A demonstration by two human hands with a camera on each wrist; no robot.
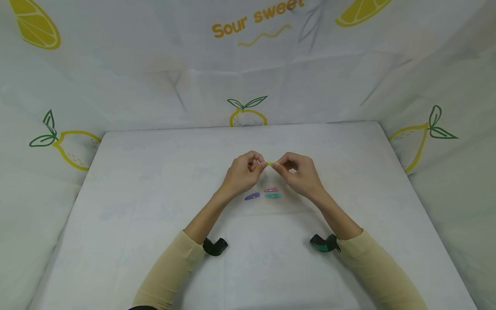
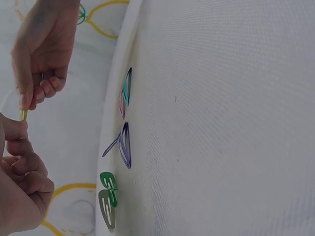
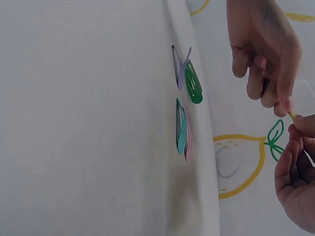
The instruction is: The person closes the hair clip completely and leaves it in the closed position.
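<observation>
Both hands pinch a small yellow hair clip (image 1: 270, 163) between thumb and fingertips, raised over the table. My left hand (image 1: 241, 173) has its left end, my right hand (image 1: 301, 173) its right end. Most of the clip is covered by the fingertips. Below the hands lie a pink hair clip (image 1: 271, 189), a teal hair clip (image 1: 273, 196) and a purple hair clip (image 1: 252, 196). In the left wrist view the purple clip stands snapped apart, its inner tongue sticking out. Beyond it are a green hair clip (image 2: 112, 181) and an olive one (image 2: 105, 209), both hidden in the head view.
A white cloth covers the table (image 1: 135, 193). Curtains with printed lemons (image 1: 248, 117) hang behind it and at both sides. Dark wrist-worn devices stick out inward from the left cuff (image 1: 215, 246) and the right cuff (image 1: 324, 243).
</observation>
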